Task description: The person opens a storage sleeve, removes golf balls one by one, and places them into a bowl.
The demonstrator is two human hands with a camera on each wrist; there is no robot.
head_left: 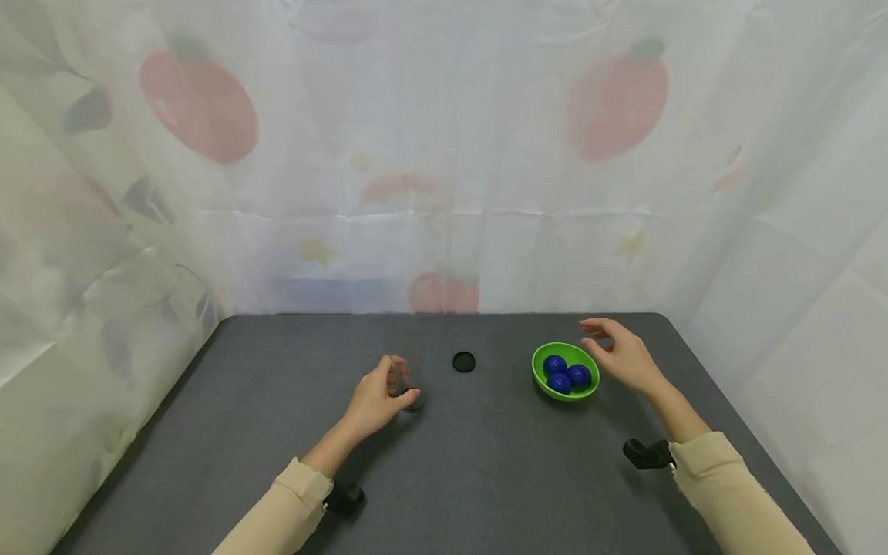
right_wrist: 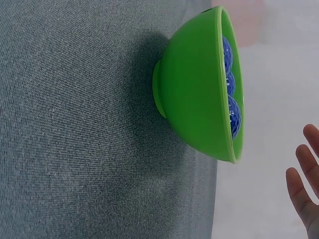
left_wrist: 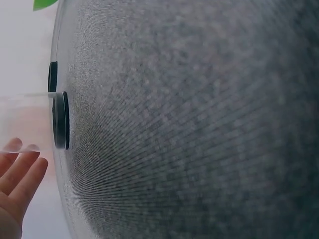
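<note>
green bowl (head_left: 565, 371) just beside right hand (head_left: 622, 356), fingers relaxed, left hand (head_left: 378, 397) loosely curled by black disc (head_left: 415, 402)

Head view looks forward and down over the whole table (head_left: 486, 478). Wrist views sit close, rolled sideways, near the tabletop. Right wrist and head share the green bowl (right_wrist: 197, 99); left wrist and head share the black disc (left_wrist: 61, 120).

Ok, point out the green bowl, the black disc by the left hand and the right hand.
green bowl (head_left: 539, 376): head view, left rim.
black disc (left_wrist: 61, 120): left wrist view, its side.
right hand (head_left: 627, 356): head view, back of hand.
</note>
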